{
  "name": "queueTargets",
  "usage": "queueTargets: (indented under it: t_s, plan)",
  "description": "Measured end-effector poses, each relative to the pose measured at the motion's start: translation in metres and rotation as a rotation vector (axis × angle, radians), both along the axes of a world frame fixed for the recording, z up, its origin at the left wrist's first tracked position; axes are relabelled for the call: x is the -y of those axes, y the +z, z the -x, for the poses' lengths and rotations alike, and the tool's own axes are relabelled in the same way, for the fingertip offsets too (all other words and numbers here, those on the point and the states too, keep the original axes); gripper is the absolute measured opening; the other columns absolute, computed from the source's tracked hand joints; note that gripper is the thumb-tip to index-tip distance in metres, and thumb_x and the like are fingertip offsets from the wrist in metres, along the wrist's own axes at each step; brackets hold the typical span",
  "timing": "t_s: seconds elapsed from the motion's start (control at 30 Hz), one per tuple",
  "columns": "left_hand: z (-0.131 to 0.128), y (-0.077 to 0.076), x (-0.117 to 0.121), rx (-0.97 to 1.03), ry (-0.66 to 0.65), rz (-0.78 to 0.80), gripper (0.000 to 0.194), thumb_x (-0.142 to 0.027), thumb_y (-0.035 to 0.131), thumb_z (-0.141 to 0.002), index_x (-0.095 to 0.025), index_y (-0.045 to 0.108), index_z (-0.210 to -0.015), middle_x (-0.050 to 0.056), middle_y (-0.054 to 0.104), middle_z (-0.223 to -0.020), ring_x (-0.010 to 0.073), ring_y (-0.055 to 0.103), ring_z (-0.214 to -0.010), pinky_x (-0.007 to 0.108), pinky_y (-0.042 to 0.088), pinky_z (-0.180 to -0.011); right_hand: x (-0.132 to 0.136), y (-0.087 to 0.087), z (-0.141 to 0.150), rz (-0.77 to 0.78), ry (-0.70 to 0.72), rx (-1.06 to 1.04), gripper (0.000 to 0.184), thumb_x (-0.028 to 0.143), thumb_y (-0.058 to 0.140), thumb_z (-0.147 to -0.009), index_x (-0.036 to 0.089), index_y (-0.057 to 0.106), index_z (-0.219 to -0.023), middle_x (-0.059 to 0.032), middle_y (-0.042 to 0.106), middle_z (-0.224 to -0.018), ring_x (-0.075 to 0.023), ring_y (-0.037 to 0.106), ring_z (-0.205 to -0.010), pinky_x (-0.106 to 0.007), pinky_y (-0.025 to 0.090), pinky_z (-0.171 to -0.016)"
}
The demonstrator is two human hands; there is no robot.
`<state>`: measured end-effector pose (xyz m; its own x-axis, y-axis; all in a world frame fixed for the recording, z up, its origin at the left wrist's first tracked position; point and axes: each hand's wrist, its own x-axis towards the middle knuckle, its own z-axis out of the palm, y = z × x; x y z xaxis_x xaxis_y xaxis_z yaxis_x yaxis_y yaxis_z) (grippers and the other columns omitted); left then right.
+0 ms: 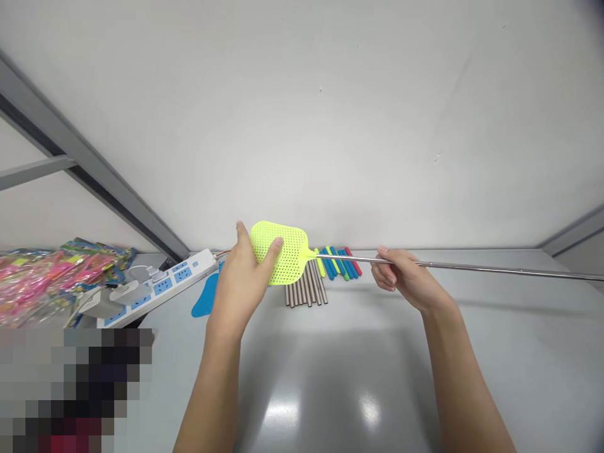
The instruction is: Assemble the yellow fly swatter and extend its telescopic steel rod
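Observation:
A yellow fly swatter head (287,251), full of small holes, is held up over the table by my left hand (245,270), whose thumb lies across its face. Its neck joins a thin metal telescopic rod (472,268) that runs out past the right edge of the view. My right hand (401,274) is closed around this rod, thumb and forefinger pinching it. Behind the swatter, several metal tubes (306,289) lie side by side on the table. Beyond them is a row of blue, yellow and red handle grips (340,264). A blue swatter head (206,297) lies partly hidden behind my left hand.
A white power strip (165,286) with chargers plugged in crosses the left of the grey table (330,365). Beside it are plastic-wrapped pink packages (51,277). A white wall (321,126) stands behind, with grey frame posts (108,170) at the sides. The lower left corner is pixelated.

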<state>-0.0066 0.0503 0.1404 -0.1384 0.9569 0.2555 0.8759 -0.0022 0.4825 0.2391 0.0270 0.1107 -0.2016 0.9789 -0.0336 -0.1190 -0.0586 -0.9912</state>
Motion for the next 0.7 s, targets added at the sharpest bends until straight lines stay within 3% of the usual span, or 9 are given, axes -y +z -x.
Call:
queueTargets:
  t_s: [0.17, 0.33, 0.7]
  plan:
    - [-0.010, 0.002, 0.005, -0.181, 0.061, 0.034, 0.065, -0.059, 0.020, -0.080, -0.011, 0.044, -0.117, 0.016, 0.061, -0.094, 0.0330, 0.056, -0.089, 0.040, 0.043, -0.066, 0.003, 0.002, -0.003, 0.010, 0.019, 0.023, 0.047, 0.039, 0.039, -0.084, 0.017, 0.029, -0.043, 0.0032, 0.026, -0.044, -0.0075, 0.028, -0.042, -0.026, 0.022, -0.047]
    - [-0.029, 0.004, 0.015, -0.249, 0.158, 0.043, 0.065, -0.056, 0.019, -0.082, -0.008, 0.042, -0.119, 0.019, 0.060, -0.095, 0.0349, 0.057, -0.087, 0.041, 0.044, -0.061, 0.006, 0.001, -0.008, 0.007, -0.014, 0.040, 0.046, 0.038, 0.038, -0.084, 0.018, 0.023, -0.046, 0.0048, 0.020, -0.043, -0.0063, 0.021, -0.040, -0.026, 0.019, -0.046]
    - [-0.042, 0.002, 0.021, -0.235, 0.134, 0.038, 0.068, -0.056, 0.017, -0.082, -0.007, 0.035, -0.125, 0.017, 0.059, -0.093, 0.0315, 0.059, -0.083, 0.036, 0.044, -0.057, 0.005, 0.003, 0.002, 0.023, -0.005, 0.004, 0.047, 0.039, 0.038, -0.085, 0.018, 0.025, -0.045, 0.0046, 0.022, -0.044, -0.0065, 0.026, -0.040, -0.026, 0.018, -0.048]
